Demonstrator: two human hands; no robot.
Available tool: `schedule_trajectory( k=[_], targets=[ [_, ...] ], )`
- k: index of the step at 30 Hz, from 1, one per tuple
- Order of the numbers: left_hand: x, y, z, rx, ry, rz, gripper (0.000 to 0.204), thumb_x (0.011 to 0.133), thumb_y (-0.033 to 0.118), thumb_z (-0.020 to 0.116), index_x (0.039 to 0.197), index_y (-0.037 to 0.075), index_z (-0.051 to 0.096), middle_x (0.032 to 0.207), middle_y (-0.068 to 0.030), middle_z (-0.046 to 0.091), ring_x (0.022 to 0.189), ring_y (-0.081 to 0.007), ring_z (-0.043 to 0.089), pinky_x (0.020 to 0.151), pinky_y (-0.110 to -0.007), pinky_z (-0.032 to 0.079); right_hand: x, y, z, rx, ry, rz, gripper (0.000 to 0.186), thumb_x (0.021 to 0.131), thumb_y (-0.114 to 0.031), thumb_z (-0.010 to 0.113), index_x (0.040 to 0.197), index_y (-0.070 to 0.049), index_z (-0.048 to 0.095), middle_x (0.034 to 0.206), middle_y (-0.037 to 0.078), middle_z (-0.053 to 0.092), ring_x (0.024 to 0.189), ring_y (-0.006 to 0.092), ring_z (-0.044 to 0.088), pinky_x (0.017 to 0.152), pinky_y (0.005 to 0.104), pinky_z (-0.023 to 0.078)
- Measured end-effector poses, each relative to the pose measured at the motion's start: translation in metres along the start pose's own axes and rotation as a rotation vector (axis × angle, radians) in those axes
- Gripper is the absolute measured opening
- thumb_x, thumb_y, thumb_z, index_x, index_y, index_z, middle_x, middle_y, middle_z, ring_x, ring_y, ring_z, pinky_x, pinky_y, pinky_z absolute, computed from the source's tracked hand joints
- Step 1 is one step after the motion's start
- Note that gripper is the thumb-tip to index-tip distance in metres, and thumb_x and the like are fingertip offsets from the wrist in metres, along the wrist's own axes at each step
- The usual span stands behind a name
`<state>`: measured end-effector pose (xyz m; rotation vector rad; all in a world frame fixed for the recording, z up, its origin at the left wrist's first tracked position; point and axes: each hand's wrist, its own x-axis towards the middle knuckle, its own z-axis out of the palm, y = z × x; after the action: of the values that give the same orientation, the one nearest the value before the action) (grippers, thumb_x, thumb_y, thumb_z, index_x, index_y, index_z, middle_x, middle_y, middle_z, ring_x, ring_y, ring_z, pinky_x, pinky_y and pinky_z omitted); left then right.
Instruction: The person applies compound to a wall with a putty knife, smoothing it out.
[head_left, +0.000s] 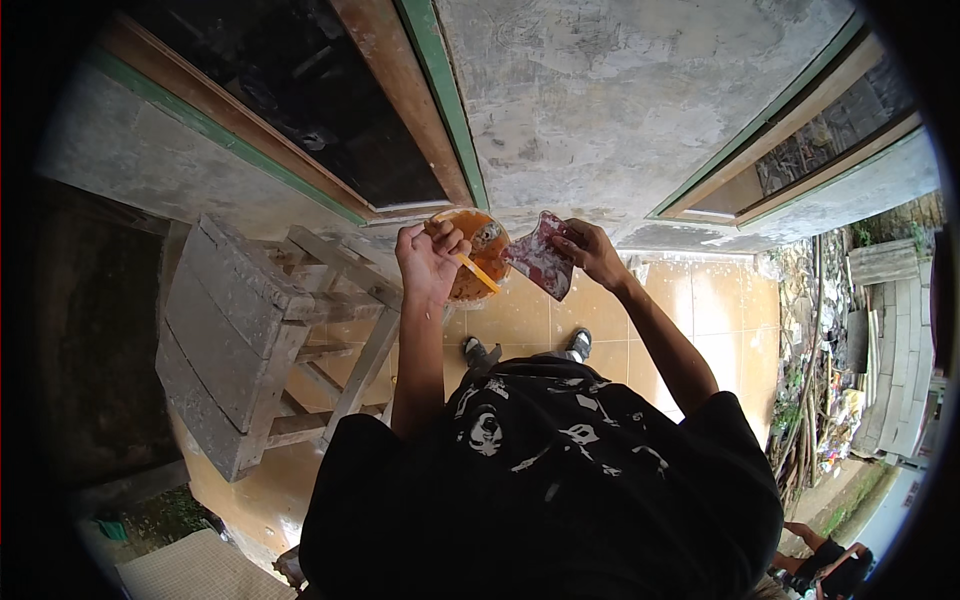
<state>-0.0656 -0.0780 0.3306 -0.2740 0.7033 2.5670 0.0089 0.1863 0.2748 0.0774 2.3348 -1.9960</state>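
Note:
My left hand [432, 262] is raised with its fingers curled in, and a thin yellow stick-like handle [480, 274] runs out from it; the other end of this handle is hidden by the fingers. Between thumb and fingers, my right hand [588, 250] pinches a worn maroon sheet [543, 256] smeared with white, which looks like sandpaper. Below and behind the hands, a round orange-brown tub [468, 297] stands near the wall, with a greyish lump showing in it. The sheet's left corner overlaps the tub's right edge in the picture.
A whitish, paint-spattered wooden trestle or stool [225, 330] stands at my left. Ahead is a patchy grey wall [600, 110] with green-and-brown framed windows [440, 110]. Tan tiles [515, 325] lie underfoot. Sticks and debris [810, 350] line the right side; another person [835, 570] is at lower right.

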Motion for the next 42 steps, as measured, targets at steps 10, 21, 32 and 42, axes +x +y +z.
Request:
schedule_trajectory(
  k=[10, 21, 32, 42],
  targets=[
    [-0.001, -0.001, 0.000, -0.008, -0.041, -0.013, 0.024, 0.081, 0.028, 0.048, 0.081, 0.007, 0.036, 0.074, -0.0018, 0.028, 0.061, -0.0125, 0.026, 0.064, -0.029, 0.026, -0.005, -0.021, 0.004, 0.196, -0.042, 0.142, 0.029, 0.090, -0.030, 0.062, 0.094, -0.001, 0.059, 0.070, -0.004, 0.049, 0.059, 0.0043, 0.037, 0.051, 0.0198, 0.028],
    [0.002, 0.006, -0.006, -0.062, -0.054, -0.006, 0.024, 0.081, 0.027, 0.051, 0.084, 0.006, 0.039, 0.075, -0.0016, 0.030, 0.061, -0.0123, 0.028, 0.065, -0.029, 0.026, 0.011, 0.025, -0.004, -0.096, -0.064, 0.008, 0.027, 0.088, -0.020, 0.064, 0.099, 0.004, 0.061, 0.077, 0.006, 0.062, 0.065, 0.0091, 0.053, 0.056, 0.0243, 0.043],
    [-0.001, -0.002, -0.013, 0.011, -0.045, -0.025, 0.024, 0.081, 0.027, 0.052, 0.087, 0.006, 0.041, 0.073, -0.0010, 0.030, 0.060, -0.0119, 0.028, 0.064, -0.028, 0.027, -0.024, 0.022, -0.009, 0.254, 0.090, 0.148, 0.023, 0.092, -0.025, 0.060, 0.095, -0.002, 0.057, 0.077, 0.001, 0.059, 0.062, 0.0061, 0.049, 0.051, 0.0214, 0.037],
    [0.003, -0.054, -0.011, 0.019, 0.094, -0.087, 0.019, 0.081, 0.025, 0.052, 0.085, 0.009, 0.041, 0.072, -0.0002, 0.032, 0.058, -0.0112, 0.027, 0.062, -0.028, 0.027, -0.051, 0.072, -0.005, 0.234, 0.044, 0.161, 0.024, 0.092, -0.024, 0.059, 0.095, -0.001, 0.058, 0.071, 0.002, 0.057, 0.057, 0.0079, 0.047, 0.049, 0.0253, 0.038]
  ],
)
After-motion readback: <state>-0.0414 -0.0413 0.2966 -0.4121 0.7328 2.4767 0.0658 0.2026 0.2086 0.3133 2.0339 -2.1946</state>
